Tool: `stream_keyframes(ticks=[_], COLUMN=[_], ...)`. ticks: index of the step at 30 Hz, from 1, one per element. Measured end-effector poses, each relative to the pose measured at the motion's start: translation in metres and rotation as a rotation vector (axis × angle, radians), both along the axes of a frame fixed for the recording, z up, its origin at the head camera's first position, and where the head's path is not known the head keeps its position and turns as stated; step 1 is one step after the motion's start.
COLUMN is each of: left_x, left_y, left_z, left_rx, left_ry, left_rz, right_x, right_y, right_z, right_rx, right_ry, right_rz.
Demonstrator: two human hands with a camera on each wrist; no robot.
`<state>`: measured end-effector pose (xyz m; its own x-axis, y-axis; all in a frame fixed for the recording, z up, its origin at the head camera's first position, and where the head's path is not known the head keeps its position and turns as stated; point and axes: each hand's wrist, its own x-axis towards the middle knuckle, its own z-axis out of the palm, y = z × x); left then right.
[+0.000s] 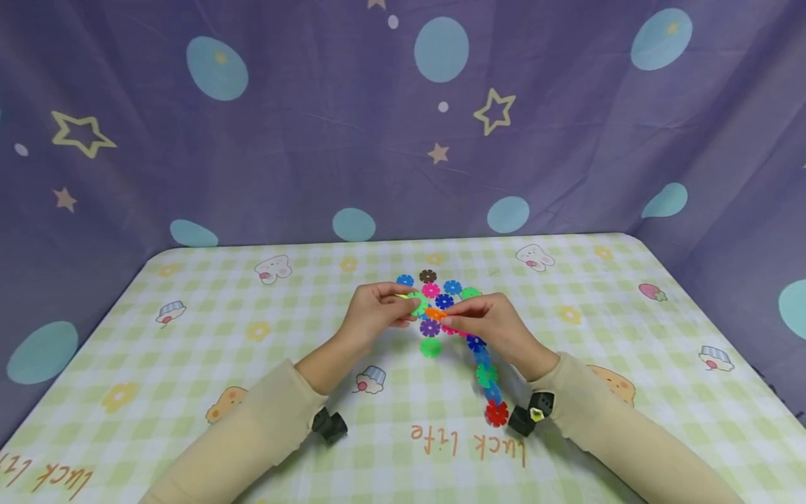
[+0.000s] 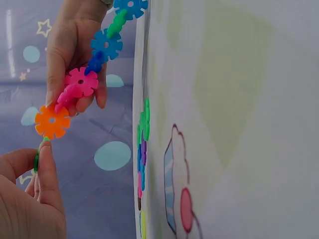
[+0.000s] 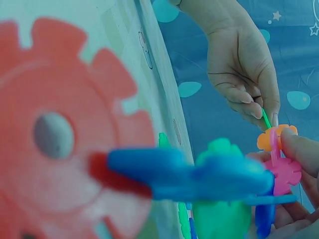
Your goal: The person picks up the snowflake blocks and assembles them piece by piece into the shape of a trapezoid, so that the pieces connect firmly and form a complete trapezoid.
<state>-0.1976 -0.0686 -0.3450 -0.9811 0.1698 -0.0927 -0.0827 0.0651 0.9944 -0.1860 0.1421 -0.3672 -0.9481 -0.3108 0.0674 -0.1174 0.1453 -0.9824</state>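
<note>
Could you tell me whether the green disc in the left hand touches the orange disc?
Touching: the right wrist view shows the green disc edge meeting the orange disc.

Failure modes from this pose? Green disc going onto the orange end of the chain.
1. The left hand pinches the green disc only at its edge; the grip could slip or twist off the slot.
2. The right hand holds the chain near the orange disc, so the tail to the red disc trails free and pushing may unclip a joint.

Checked table, loose snowflake discs
</note>
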Motion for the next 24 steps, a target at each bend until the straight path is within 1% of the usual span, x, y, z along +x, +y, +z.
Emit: stream_keyframes(ticks=[3, 7, 14, 17, 24], left_x=[0.0006, 0.0016, 0.002, 0.0026, 0.003], left_y=[0.001, 0.0019, 0.0019, 0.0019, 0.0041], left_z=[0.0009, 0.0016, -0.0008, -0.0001, -0.0032], left_rx=[0.001, 0.006, 0.029, 0.031, 0.044], left_ry=[0.0, -0.003, -0.003, 0.003, 0.013], left_rz=[0.019, 0.029, 0.036, 0.039, 0.031], right_x=[0.0, 0.0003, 0.002, 0.0023, 0.0034], right_y=[-0.0006, -0.0011, -0.0019, -0.0023, -0.0036], right_z=[-0.0005, -0.001, 0.0012, 0.0019, 0.0013], right_rx=[-0.003, -0.001, 0.02, 0.028, 0.04], right_ry=[0.006, 0.006, 0.004, 0.007, 0.014], right_rz=[-0.01, -0.026, -0.048, -0.053, -0.06])
